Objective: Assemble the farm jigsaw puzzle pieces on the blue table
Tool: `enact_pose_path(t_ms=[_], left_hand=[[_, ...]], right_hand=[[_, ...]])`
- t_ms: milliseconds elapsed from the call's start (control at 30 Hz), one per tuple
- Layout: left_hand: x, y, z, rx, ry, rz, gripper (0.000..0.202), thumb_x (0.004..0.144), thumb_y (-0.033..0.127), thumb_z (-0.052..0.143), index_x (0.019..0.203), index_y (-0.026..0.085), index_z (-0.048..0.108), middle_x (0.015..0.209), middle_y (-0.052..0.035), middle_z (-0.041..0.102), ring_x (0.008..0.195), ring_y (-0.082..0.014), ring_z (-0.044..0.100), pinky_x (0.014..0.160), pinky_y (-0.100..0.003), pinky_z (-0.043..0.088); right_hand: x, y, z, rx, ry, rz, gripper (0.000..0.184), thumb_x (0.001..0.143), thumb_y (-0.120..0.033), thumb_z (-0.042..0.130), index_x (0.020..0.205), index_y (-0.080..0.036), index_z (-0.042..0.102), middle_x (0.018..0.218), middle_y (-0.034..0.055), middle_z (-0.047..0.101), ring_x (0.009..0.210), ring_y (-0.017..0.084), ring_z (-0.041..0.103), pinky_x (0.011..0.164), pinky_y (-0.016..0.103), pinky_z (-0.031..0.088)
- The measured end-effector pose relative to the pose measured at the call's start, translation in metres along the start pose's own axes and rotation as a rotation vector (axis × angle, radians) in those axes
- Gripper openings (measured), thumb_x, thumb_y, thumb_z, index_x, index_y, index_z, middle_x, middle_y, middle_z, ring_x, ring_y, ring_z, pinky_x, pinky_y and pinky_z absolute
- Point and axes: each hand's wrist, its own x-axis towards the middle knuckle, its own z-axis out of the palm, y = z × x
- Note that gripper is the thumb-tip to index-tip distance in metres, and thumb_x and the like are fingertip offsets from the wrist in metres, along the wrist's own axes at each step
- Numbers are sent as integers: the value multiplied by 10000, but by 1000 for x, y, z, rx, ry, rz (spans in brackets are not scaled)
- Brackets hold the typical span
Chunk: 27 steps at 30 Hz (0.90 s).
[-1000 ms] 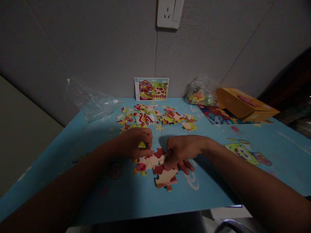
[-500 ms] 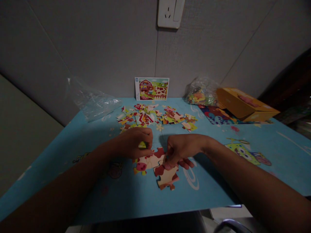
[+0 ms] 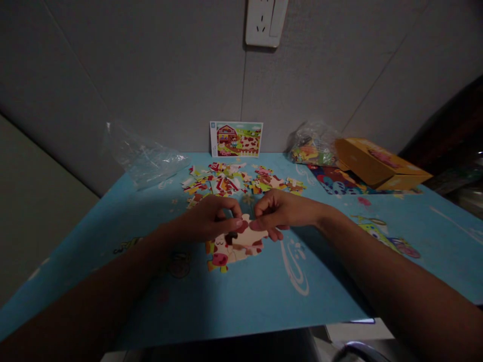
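Note:
Between my two hands is a cream puzzle piece with brown patches, raised a little and overlapping the joined pieces beneath. My left hand pinches its left side between thumb and fingers. At the opposite side, the thumb and curled fingers of my right hand grip it too. Below lie joined cow puzzle pieces, showing a cow's face with a pink muzzle; part of them is hidden under the held piece and my left hand. Loose puzzle pieces form a pile just beyond my hands.
A farm picture card leans on the wall at the back. To the left lies a clear plastic bag. Right of the card are a bag of puzzle pieces and a yellow box. A cartoon-printed blue cover lies on the table.
The cream and brown piece has moved up and left from the lower right, lifted and turned. My left hand has joined in holding it; my right hand has shifted slightly upward.

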Motion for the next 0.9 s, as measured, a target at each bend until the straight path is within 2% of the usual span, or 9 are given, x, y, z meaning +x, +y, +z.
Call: enact_pose_path(t_ms=[133, 233, 333, 500, 567, 700, 833, 900], left_hand=[[4, 4, 1, -46, 65, -39, 217, 795, 339, 653, 743, 129, 645, 515, 59, 513, 406, -26, 346, 389, -155, 218], [7, 4, 2, -105, 54, -80, 200, 780, 329, 665, 769, 129, 665, 577, 23, 613, 451, -49, 465, 416, -152, 306], [7, 2, 2, -173, 84, -77, 225, 816, 351, 617, 776, 133, 655, 629, -15, 678, 520, -86, 572, 468, -168, 398], [4, 1, -2, -256, -31, -86, 244, 743, 315, 701, 899, 142, 626, 657, 4, 688, 538, -105, 629, 464, -161, 405], [3, 0, -2, -275, -31, -78, 270, 739, 295, 707, 947, 147, 620, 667, 11, 688, 535, -109, 638, 466, -163, 413], [6, -2, -1, -203, 44, -44, 244, 762, 290, 686, 953, 140, 660, 665, -3, 691, 558, -113, 647, 503, -178, 445], [10, -2, -1, -148, 191, -36, 206, 787, 319, 655, 880, 136, 655, 632, -7, 683, 525, -90, 603, 470, -166, 408], [10, -2, -2, -147, 225, -32, 209, 801, 332, 640, 866, 132, 639, 659, -19, 698, 507, -76, 573, 455, -162, 386]], right_hand=[[3, 0, 3, 18, -103, -4, 271, 790, -371, 707, 706, -128, 623, 632, -23, 641, 471, 48, 536, 439, 160, 378], [4, 1, 6, 41, -40, -25, 238, 797, -356, 695, 766, -128, 633, 619, -43, 615, 435, 30, 495, 420, 151, 363], [3, 1, 5, 33, -27, 27, 232, 793, -352, 693, 777, -131, 624, 616, -34, 629, 431, 44, 530, 360, 141, 311], [2, 0, 3, 112, -43, 95, 300, 754, -402, 724, 828, -158, 566, 597, -37, 643, 447, 95, 609, 353, 148, 350], [2, 0, 3, 132, -32, 89, 313, 748, -406, 727, 838, -166, 546, 589, -41, 639, 460, 107, 625, 359, 151, 360], [4, 1, 4, 87, 11, 44, 322, 749, -424, 728, 829, -160, 561, 615, -42, 629, 471, 92, 609, 370, 157, 362], [7, 4, 3, 80, 147, -13, 303, 761, -413, 725, 797, -156, 569, 540, -74, 540, 422, 53, 513, 364, 148, 344], [8, 5, 2, 146, 191, -34, 302, 743, -389, 740, 830, -160, 563, 576, -64, 570, 439, 60, 538, 368, 145, 360]])
